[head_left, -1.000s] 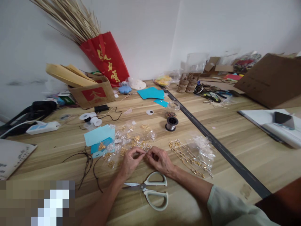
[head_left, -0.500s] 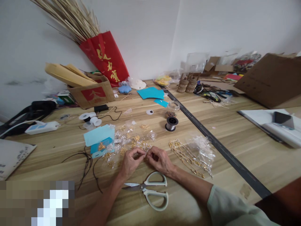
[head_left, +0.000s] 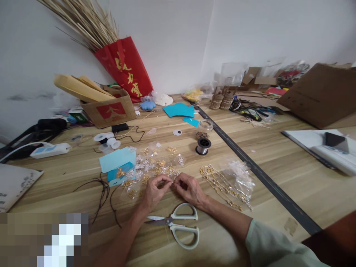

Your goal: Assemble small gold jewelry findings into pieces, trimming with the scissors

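Note:
My left hand (head_left: 155, 189) and my right hand (head_left: 190, 188) meet fingertip to fingertip over the table. Both are closed in a pinch, and whatever lies between the fingers is too small to make out. Just beyond them spread gold and silver jewelry findings (head_left: 161, 167), some in small clear bags. White-handled scissors (head_left: 168, 221) lie below my hands, blades to the left. Gold and silver chains (head_left: 222, 185) rest right of my right hand, beside a clear plastic bag (head_left: 240, 174). A spool of thin wire or thread (head_left: 203, 147) stands farther back.
Black cords (head_left: 101, 194) and light blue card (head_left: 115, 159) lie at the left. A glass jar (head_left: 205, 128) of small brown pieces stands behind the spool. A dark strip (head_left: 250, 168) crosses the table. A cardboard box (head_left: 319, 94) and a phone (head_left: 336, 142) are at the right.

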Action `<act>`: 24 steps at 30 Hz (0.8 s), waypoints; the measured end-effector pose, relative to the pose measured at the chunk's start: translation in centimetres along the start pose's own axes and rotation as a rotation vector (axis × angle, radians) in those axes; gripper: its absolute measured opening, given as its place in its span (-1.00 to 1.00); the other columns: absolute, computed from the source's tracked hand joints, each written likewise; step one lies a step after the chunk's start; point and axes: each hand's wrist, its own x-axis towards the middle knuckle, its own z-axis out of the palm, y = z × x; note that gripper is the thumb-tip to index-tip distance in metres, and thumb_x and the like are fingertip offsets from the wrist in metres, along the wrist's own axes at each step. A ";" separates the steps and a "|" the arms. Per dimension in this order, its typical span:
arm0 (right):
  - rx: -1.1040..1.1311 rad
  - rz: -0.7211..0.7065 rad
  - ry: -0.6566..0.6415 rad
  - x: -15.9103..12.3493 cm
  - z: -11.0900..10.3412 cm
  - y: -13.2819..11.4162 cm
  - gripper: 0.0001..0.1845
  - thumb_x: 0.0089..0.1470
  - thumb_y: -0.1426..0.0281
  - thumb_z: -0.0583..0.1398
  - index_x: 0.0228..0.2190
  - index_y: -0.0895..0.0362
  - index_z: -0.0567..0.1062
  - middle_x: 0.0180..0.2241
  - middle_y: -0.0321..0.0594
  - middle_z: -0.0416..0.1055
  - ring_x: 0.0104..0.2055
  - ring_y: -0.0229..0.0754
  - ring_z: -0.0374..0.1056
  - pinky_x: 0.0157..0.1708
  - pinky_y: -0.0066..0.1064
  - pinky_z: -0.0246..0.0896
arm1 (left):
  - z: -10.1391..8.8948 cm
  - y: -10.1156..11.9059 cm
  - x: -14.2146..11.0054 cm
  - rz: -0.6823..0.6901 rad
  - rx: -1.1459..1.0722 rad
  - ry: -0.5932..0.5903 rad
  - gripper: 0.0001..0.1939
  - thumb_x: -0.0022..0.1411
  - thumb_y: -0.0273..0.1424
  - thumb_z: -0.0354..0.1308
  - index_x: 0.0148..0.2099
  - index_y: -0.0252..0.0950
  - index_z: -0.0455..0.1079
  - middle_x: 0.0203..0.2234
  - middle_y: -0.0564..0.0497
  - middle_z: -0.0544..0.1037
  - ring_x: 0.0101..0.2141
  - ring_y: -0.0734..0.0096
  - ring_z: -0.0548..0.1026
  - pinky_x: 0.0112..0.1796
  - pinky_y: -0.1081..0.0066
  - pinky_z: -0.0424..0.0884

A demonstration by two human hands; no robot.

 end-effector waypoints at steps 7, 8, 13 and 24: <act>0.004 0.003 0.002 0.0 0.1 0.1 -0.90 0.07 0.43 0.12 -0.47 0.13 0.40 -0.53 -0.29 0.35 -0.53 -0.31 0.21 -0.51 -0.49 0.10 | 0.0 -0.4 0.0 -0.014 -0.021 -0.011 -0.94 0.09 -0.44 0.18 -0.41 -0.28 0.46 -0.46 0.00 0.57 -0.37 0.36 0.52 -0.29 0.43 0.43; 0.007 0.001 0.002 0.0 0.1 0.1 -0.90 0.08 0.42 0.12 -0.47 0.13 0.40 -0.52 -0.29 0.36 -0.52 -0.30 0.22 -0.51 -0.49 0.10 | 0.0 -0.5 0.1 -0.015 -0.019 -0.013 -0.94 0.09 -0.44 0.18 -0.41 -0.28 0.46 -0.45 0.00 0.57 -0.37 0.37 0.52 -0.29 0.43 0.43; 0.018 -0.011 -0.006 0.0 0.1 0.1 -0.87 0.11 0.39 0.12 -0.45 0.14 0.40 -0.52 -0.28 0.36 -0.52 -0.30 0.22 -0.49 -0.48 0.11 | -0.1 -0.2 0.1 0.029 -0.007 -0.026 -0.92 0.14 -0.42 0.15 -0.40 -0.28 0.43 -0.42 -0.01 0.56 -0.33 0.35 0.51 -0.24 0.39 0.42; 0.031 -0.043 0.057 0.1 -0.3 -0.5 -0.84 0.06 0.35 0.20 -0.30 0.13 0.35 -0.43 -0.27 0.29 -0.45 -0.27 0.21 -0.47 -0.47 0.14 | -0.3 -0.1 0.3 0.105 0.040 0.002 -0.88 0.21 -0.40 0.10 -0.39 -0.27 0.37 -0.28 -0.06 0.50 -0.19 0.30 0.44 -0.10 0.32 0.34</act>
